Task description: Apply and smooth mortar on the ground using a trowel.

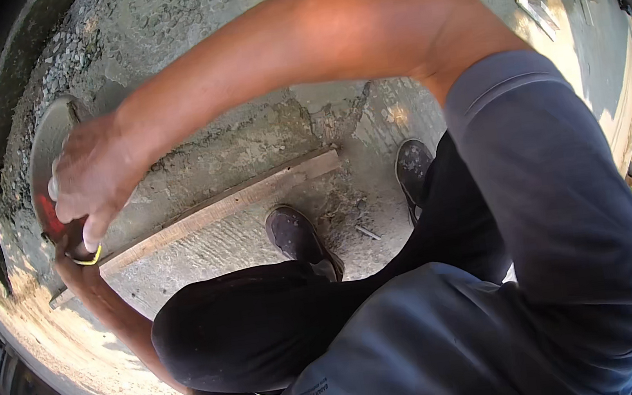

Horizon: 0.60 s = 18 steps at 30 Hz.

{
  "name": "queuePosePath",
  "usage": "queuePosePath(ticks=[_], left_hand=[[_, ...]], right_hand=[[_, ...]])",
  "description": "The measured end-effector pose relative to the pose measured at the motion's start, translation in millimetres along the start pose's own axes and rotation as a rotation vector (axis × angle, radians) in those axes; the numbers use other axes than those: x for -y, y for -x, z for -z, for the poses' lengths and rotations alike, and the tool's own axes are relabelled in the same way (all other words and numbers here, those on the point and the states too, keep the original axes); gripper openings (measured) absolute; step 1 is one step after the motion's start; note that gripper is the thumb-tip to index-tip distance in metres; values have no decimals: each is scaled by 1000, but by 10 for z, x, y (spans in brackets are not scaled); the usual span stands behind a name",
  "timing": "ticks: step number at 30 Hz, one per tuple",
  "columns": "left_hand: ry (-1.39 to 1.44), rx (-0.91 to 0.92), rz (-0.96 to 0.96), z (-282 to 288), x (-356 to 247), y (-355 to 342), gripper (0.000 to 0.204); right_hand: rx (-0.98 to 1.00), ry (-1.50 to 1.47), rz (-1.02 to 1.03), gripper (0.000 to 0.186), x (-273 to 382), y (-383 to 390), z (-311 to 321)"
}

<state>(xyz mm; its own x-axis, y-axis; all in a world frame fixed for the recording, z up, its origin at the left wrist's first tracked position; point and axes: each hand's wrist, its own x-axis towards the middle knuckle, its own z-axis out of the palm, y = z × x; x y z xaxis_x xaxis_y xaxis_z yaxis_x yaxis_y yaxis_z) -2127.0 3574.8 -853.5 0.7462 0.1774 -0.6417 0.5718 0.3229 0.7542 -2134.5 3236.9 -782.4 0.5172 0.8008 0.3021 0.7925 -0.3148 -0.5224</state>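
One grey sleeve looms nearest, with two hands at one bucket.

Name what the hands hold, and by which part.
Seemingly a grey, rounded object, the right hand at its right side; the left hand, by its lower end, is partly hidden.

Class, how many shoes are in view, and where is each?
2. The left shoe is just below the wooden board; the right shoe is beyond the board's right end. The right arm could hide others.

A grey, red-patched, rounded pan tilted at far left
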Motion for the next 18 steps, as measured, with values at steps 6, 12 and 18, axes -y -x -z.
queuePosePath(ticks=[6, 12, 18], left_hand=[[-169, -115, -60, 714, -172, -400, 30], [-57, -64, -96, 348, 52, 70, 49], [-34, -77, -115, 90, 124, 166, 51]], right_hand=[[523, 777, -1189, 43, -1118, 3505, 730], [478, 378, -1863, 78, 6, 6007, 634], [-154, 100, -1923, 66, 289, 7156, -304]])
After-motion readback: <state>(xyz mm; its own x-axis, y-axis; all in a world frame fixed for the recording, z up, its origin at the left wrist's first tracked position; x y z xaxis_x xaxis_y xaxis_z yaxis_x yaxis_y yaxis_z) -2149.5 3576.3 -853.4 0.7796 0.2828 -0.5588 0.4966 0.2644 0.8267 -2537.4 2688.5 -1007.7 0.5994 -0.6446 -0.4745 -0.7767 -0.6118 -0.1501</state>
